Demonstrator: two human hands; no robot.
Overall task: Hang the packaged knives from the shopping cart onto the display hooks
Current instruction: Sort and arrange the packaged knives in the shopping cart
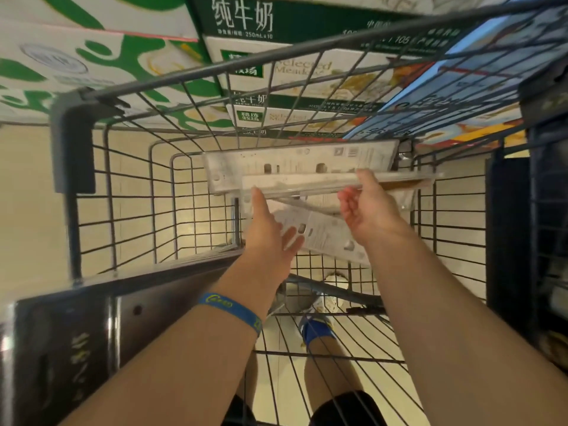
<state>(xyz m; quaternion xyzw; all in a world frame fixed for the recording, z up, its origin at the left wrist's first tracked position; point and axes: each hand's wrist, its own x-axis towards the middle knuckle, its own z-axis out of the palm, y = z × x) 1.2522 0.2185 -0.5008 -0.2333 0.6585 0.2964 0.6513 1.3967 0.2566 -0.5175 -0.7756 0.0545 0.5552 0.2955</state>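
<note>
I look down into a wire shopping cart (129, 192). A clear packaged knife (307, 183) is held edge-on above the basket. My right hand (370, 210) pinches its right part, thumb on the top edge. My left hand (270, 226) reaches up to its left end; the thumb touches the package and the fingers stay straight. A second packaged knife (276, 167) leans against the cart's far wall behind it. A third package (332, 238) lies lower in the basket, under my hands. No display hooks are in view.
Stacked milk cartons (246, 26) and blue boxes (461, 72) stand beyond the cart's far rim. The cart handle bar (92, 318) is at the lower left. A dark shelf unit (541, 210) is on the right. My legs and shoes show through the basket floor.
</note>
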